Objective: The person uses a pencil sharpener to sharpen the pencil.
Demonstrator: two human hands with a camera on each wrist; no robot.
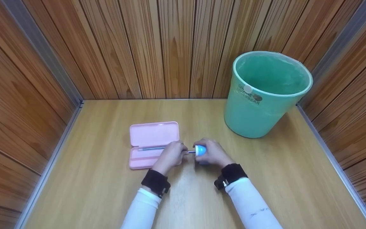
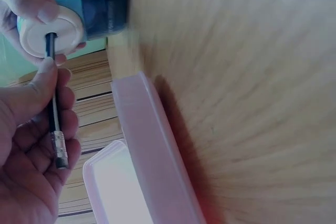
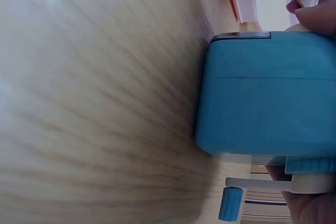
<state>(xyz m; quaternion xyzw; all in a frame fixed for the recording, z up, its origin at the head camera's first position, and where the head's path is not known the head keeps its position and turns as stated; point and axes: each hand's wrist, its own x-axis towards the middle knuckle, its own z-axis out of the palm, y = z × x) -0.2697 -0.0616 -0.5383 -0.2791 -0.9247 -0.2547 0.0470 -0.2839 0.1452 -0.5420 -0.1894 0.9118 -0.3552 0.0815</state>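
The slim dark pencil (image 2: 55,116) with a silver ferrule (image 2: 59,144) has one end inside the round white mouth (image 2: 67,32) of the blue plastic crank sharpener (image 3: 270,98), just right of the open pink plastic case (image 1: 154,134); we see the left hand (image 1: 171,155) pinching its shaft between thumb and curled fingers, probably to keep it straight; the right hand (image 1: 213,152) curls its fingers round the sharpener, which we take as bracing it; the white crank (image 3: 262,184) sits opposite the mouth, ungripped as far as we see.
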